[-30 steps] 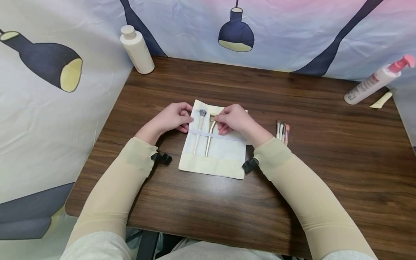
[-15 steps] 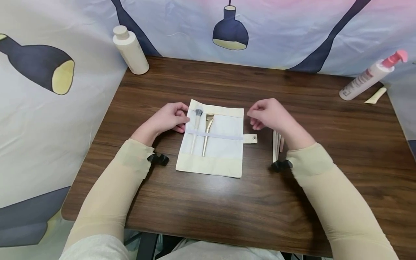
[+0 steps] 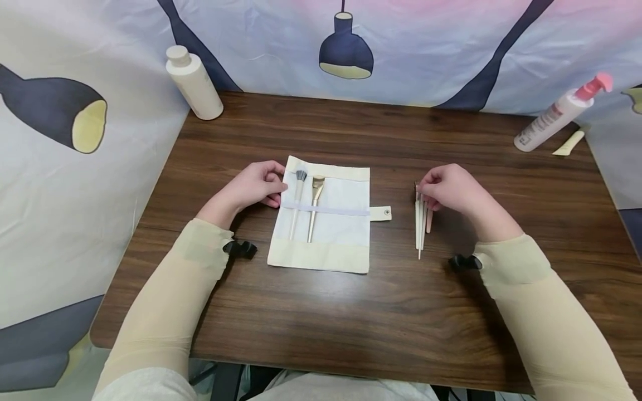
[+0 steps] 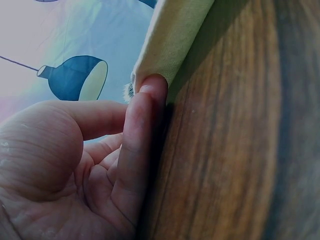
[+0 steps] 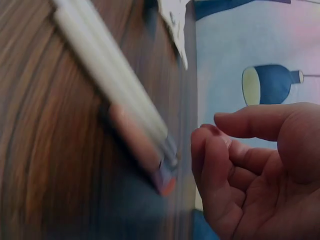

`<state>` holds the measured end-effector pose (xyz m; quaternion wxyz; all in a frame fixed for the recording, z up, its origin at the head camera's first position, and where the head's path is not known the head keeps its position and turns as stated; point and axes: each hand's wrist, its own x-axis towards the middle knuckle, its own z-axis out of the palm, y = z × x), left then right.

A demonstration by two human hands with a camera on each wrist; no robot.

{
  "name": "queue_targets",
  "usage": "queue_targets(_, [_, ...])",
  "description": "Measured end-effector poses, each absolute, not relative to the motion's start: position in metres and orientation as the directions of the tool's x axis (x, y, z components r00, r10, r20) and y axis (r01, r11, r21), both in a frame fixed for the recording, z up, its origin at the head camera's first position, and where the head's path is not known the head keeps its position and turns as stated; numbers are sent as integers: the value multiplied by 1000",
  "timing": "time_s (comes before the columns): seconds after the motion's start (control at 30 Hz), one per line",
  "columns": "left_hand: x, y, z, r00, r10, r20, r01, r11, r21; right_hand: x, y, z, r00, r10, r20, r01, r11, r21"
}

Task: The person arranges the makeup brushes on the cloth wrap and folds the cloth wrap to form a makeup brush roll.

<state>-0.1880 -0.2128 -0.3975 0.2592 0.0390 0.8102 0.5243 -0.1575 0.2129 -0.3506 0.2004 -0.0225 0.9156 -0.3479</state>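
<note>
A cream fabric brush roll [image 3: 316, 257] lies unrolled on the table. Under its elastic band sit a white makeup brush [image 3: 298, 192] with a dark fluffy head and a gold flat makeup brush [image 3: 315, 208]. My left hand [image 3: 258, 184] pinches the roll's left edge, thumb and index finger on the cloth [image 4: 172, 37] in the left wrist view. Over the heads of several loose makeup brushes [image 3: 419, 225] hovers my right hand [image 3: 451, 186]. In the right wrist view its loosely curled fingers hold nothing, apart from the white handles [image 5: 107, 62] and a pink-handled brush [image 5: 134, 137].
At the back left stands a white bottle [image 3: 194, 83]. A pink-topped pump bottle [image 3: 554, 120] and a small cream tube [image 3: 569, 143] are at the back right. The roll's snap strap [image 3: 380, 214] sticks out toward the loose brushes.
My right hand has left the gold brush in the roll and moved right to the loose brushes. The left hand stays at the roll's left edge.
</note>
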Motion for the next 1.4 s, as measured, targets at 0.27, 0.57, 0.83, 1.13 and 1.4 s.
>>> queue_targets(0.27, [-188, -213, -397, -866, 332, -374, -205, 446, 871, -151, 228, -356, -902, -146, -406, 102, 842, -530])
queue_targets(0.57, [-188, -214, -399, -863, 332, -380, -207, 455, 866, -150, 228, -360, -892, -95, -441, 112, 900, -422])
queue_targets(0.83, [-189, -213, -399, -865, 332, -376, -204, 452, 869, -151, 229, -363, -896, -80, -437, 102, 921, -377])
queue_targets(1.13, [-188, -213, -398, -866, 333, -372, -204, 443, 873, -156, 221, -355, -925, -128, -357, 142, 756, -639])
queue_targets(1.4, [-186, -213, -398, -867, 337, -368, -200, 440, 875, -168, 179, -348, -902, -258, -347, 166, 535, -828])
